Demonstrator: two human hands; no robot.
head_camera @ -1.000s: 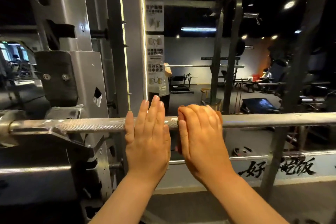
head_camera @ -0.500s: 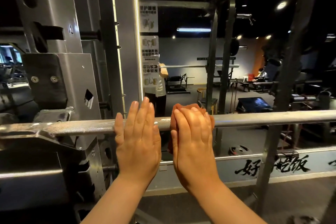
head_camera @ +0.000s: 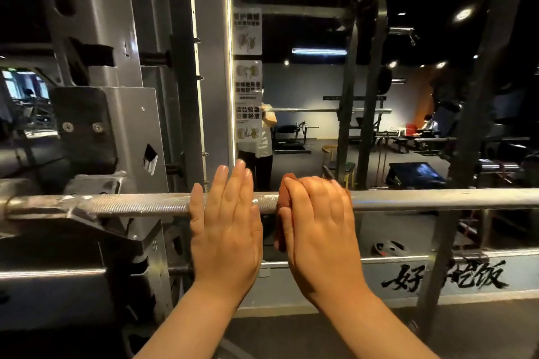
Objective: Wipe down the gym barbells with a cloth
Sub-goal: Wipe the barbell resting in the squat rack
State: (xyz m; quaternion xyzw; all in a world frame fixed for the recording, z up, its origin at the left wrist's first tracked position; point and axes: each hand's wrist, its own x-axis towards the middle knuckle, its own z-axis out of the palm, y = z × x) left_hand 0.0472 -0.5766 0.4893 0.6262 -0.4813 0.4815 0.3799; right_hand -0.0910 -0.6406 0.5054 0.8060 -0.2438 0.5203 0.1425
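Note:
A steel barbell [head_camera: 437, 198] runs level across the view, racked at chest height, with knurling on its left part. My left hand [head_camera: 227, 227] lies flat against the bar, fingers straight and pointing up, holding nothing. My right hand [head_camera: 318, 224] presses a rust-brown cloth [head_camera: 284, 198] over the bar just to the right of it. Only the cloth's left edge and a strip near my fingertips show; the rest is under my palm.
The grey rack upright [head_camera: 116, 114] with its hook holds the bar's left end. A wall mirror [head_camera: 320, 125] behind the bar reflects the gym, benches and a standing person. A slanted rack post [head_camera: 455, 213] crosses the bar at right. A weight plate [head_camera: 389, 248] lies low behind.
Both hands sit slightly further left along the bar than a second ago, and more of the cloth's left edge now shows beside my right hand. The view has shifted a little.

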